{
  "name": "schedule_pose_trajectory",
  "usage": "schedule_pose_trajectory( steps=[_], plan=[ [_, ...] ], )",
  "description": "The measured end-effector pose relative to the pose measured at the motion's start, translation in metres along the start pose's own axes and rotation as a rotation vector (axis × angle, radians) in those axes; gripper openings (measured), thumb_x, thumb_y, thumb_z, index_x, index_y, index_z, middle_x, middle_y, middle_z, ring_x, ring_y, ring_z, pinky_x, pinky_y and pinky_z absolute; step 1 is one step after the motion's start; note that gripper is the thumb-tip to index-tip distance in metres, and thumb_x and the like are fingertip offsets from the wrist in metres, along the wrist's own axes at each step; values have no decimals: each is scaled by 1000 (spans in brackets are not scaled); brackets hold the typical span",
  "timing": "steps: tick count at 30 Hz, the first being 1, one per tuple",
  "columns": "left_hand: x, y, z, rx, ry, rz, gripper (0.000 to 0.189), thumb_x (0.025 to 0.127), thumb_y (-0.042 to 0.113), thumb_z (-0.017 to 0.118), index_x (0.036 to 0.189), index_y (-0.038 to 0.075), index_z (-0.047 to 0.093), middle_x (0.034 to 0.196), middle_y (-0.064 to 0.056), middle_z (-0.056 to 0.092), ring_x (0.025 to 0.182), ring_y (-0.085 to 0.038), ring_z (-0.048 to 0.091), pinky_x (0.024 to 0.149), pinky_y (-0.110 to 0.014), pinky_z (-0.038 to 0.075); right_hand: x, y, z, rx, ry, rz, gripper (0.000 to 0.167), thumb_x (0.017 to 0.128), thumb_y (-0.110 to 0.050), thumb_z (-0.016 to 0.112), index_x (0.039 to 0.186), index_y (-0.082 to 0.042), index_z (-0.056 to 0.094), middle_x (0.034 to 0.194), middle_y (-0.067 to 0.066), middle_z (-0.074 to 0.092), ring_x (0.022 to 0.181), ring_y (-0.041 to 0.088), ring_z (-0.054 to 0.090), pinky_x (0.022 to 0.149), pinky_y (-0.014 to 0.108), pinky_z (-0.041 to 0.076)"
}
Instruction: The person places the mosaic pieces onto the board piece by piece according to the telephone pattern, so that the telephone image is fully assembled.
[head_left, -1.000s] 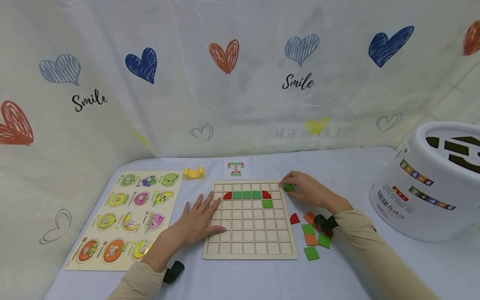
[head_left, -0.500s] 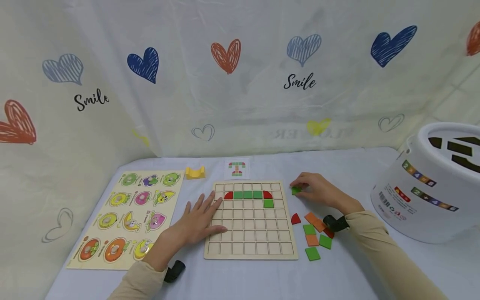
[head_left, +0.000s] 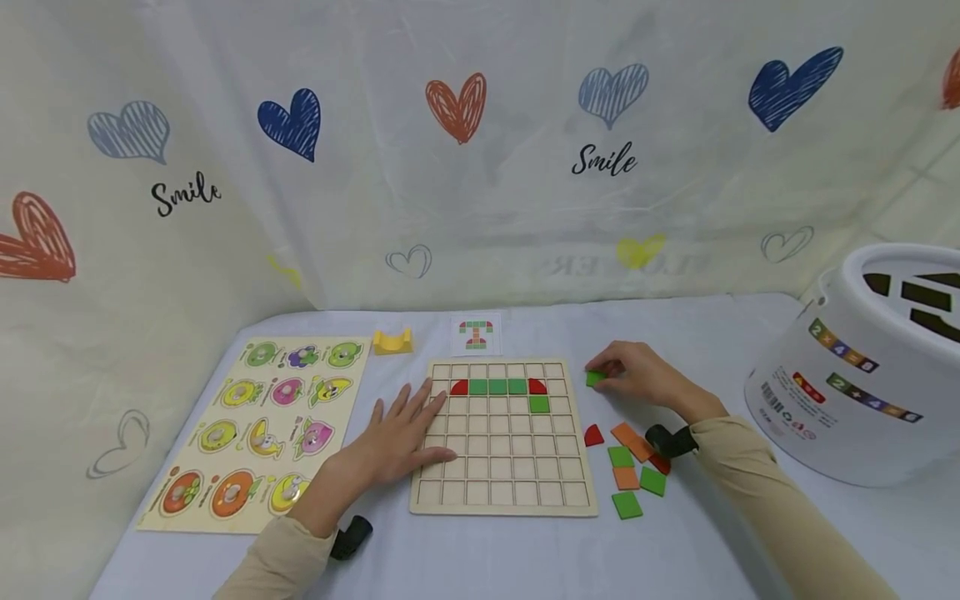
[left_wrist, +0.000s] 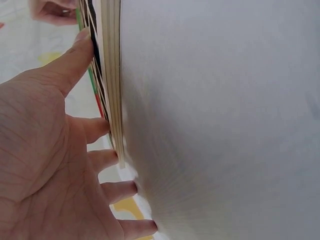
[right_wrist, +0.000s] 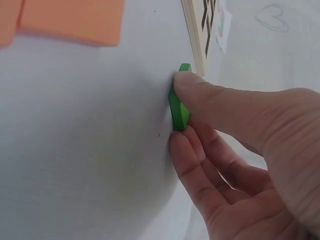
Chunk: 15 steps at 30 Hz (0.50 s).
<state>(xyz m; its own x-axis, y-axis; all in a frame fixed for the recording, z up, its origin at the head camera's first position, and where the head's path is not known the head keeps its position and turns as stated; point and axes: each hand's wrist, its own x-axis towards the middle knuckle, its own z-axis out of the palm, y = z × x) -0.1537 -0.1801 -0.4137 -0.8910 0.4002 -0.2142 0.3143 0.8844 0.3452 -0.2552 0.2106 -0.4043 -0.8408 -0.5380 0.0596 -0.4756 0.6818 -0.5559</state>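
Hearts (head_left: 452, 107) and the word "Smile" (head_left: 603, 160) decorate a pale backdrop (head_left: 480, 192) behind a white-covered surface (head_left: 480, 562), where two hands work around a gridded wooden board (head_left: 499, 468). Just off the board at 2 o'clock, the right hand (head_left: 641, 375) holds a green tile (head_left: 594, 378), its thumb and fingers (right_wrist: 192, 165) clamped on the piece; whether the tile touches the surface cannot be told. At 9 o'clock, the left hand (head_left: 397, 442) lies across the board's edge, fingers spread apart, thumb over the grid. A row of tiles (head_left: 498, 387), red at both ends with three green between, crosses the board toward 12 o'clock; one green square (head_left: 539, 404) sits at 6 o'clock from the row's 3 o'clock end. Loose red, orange and green pieces (head_left: 626, 478) lie between 3 and 4 o'clock, near the board. A card (head_left: 476, 333) printed with a tile pattern lies at 12 o'clock, a yellow block (head_left: 393, 342) at 10, a fruit puzzle (head_left: 191, 523) at 9 and a white tub (head_left: 840, 417) at 3, well apart from the board.
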Motion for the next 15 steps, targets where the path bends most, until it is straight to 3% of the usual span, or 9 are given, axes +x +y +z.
schedule_pose_trajectory(
  steps=[5, 15],
  plan=[
    [-1, 0, -2, 0, 0, 5, 90, 101, 60, 58, 168, 10, 22, 175, -17, 7, 159, -48, 5, 119, -76, 7, 1, -1, -1, 12, -2, 36, 25, 87, 2, 82, 110, 6, 75, 100, 10, 70, 91, 26, 67, 84, 42, 57],
    [-1, 0, -2, 1, -8, 0, 90, 102, 61, 57, 168, 11, 23, 175, -15, 8, 159, -46, 6, 119, -75, 7, -2, 1, 3, 4, 72, -14, 22, 83, 3, 86, 99, -1, 72, 91, 5, 67, 83, 19, 65, 77, 38, 58]
  ],
)
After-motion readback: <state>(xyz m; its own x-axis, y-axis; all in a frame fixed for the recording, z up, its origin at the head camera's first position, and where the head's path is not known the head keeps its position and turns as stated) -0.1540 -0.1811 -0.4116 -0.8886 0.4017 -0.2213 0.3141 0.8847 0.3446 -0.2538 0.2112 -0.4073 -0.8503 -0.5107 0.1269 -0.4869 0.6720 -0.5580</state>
